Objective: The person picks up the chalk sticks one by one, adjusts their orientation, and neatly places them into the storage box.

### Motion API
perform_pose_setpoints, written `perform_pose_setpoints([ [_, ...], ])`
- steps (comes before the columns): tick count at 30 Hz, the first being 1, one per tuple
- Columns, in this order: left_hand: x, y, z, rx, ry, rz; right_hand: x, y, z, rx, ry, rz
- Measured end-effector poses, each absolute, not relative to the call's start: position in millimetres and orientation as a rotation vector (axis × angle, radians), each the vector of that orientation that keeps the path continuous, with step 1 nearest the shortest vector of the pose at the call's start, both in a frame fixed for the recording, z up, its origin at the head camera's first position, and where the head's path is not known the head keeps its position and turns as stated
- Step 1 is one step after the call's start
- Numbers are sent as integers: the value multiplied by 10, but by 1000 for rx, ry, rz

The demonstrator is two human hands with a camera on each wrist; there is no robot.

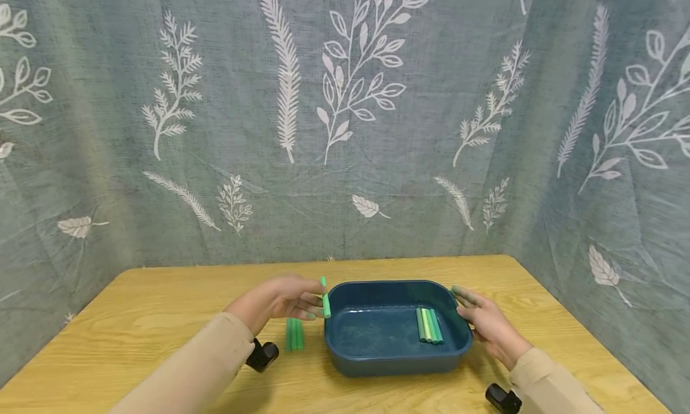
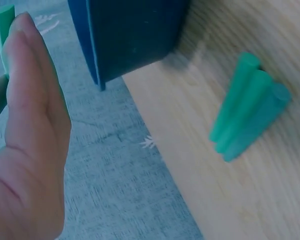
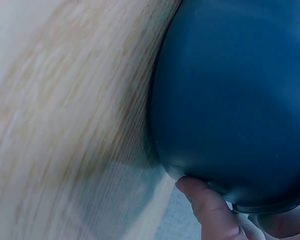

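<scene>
My left hand pinches a green chalk stick between thumb and fingertips, upright by the left rim of a dark blue rectangular dish. In the left wrist view, part of that stick shows behind the fingers. At the dish's right end, my right hand holds the rim, thumb over the edge. The right wrist view has one finger against the outer wall. Several green and yellowish chalk sticks lie side by side inside the dish, towards its right.
Left of the dish, three green chalk sticks lie together on the wooden table. A patterned grey-green curtain surrounds the table's back and sides. Black devices are worn at both wrists.
</scene>
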State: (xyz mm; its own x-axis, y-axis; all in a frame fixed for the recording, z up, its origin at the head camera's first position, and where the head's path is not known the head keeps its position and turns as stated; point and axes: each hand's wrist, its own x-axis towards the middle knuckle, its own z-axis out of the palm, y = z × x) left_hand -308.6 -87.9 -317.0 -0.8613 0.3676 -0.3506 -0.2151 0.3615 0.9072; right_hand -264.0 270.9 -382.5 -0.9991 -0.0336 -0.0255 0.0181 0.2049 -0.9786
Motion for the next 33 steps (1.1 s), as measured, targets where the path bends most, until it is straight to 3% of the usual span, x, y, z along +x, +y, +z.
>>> perform_pose_setpoints([
  [15, -3316, -180, -2916, 142, 2082, 1503, -2654, 2695, -3846, -2, 2426, -1991],
  [33, -3475, 592, -3234, 72, 1920, 1445, -2655, 2726, -3843, 35, 2407, -2017],
])
